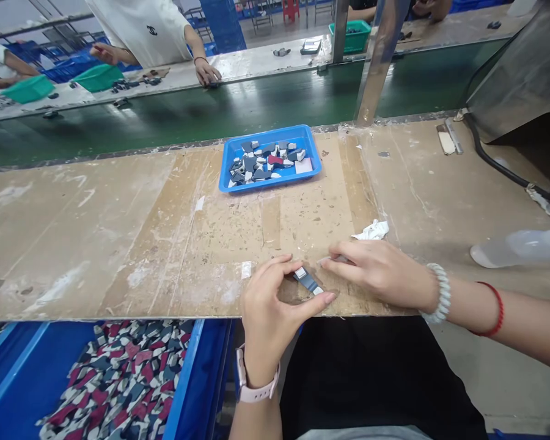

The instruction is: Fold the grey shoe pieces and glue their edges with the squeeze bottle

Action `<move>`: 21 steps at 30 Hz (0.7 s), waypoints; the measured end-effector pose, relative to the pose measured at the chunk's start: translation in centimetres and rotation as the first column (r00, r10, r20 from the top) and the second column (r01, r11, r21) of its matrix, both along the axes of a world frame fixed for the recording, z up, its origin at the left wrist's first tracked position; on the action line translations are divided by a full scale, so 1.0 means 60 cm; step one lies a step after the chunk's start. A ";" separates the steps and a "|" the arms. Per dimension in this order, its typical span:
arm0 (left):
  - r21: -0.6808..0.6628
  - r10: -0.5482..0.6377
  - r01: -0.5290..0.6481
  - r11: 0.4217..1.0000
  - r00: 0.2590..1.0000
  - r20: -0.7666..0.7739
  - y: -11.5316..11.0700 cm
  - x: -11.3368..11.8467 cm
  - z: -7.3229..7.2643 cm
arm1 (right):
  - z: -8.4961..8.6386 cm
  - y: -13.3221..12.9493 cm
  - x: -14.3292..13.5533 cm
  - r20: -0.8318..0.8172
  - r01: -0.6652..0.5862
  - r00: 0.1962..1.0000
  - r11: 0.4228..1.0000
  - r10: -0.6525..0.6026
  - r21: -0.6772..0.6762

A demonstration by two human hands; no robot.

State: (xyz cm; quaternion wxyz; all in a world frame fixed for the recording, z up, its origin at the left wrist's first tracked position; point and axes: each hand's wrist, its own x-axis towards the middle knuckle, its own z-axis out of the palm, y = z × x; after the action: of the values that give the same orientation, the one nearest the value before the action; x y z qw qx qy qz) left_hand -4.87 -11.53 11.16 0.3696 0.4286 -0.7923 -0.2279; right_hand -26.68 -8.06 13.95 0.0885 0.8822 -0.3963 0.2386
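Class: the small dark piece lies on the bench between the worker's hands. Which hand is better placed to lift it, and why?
Probably the left hand: its thumb and fingers already curve around the small dark piece. The right hand lies flat beside it.

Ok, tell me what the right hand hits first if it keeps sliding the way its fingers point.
The right hand points leftward along the worn wooden bench. First in line looks to be the small grey-and-white flat piece, with the left hand cupped around it just beyond.
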 end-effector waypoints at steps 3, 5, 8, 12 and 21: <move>0.016 0.010 -0.009 1.000 1.000 -0.006 0.000 0.001 -0.004 | -0.002 0.016 -0.012 0.146 0.050 0.988 0.999 -0.052 0.021; 0.015 0.002 -0.002 1.000 1.000 -0.004 -0.001 0.002 -0.006 | -0.005 0.024 -0.011 0.227 0.094 0.969 0.995 -0.098 0.030; -0.002 -0.010 0.010 1.000 1.000 0.011 -0.004 0.004 -0.007 | -0.014 0.033 -0.001 0.280 0.149 0.942 0.978 -0.185 0.143; -0.078 0.008 -0.005 0.997 0.999 0.040 -0.004 0.001 -0.007 | -0.027 0.043 0.018 0.258 0.207 0.917 0.915 -0.305 0.347; -0.314 0.134 -0.118 0.942 0.991 0.029 0.021 -0.016 -0.018 | -0.046 0.047 0.026 0.239 0.249 0.912 0.913 -0.334 0.324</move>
State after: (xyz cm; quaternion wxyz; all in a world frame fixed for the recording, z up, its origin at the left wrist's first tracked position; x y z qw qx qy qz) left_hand -5.86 -10.25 10.10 0.4265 0.4203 -0.7983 -0.0650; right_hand -25.13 -5.21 11.18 -0.0641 0.7712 -0.5635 0.2891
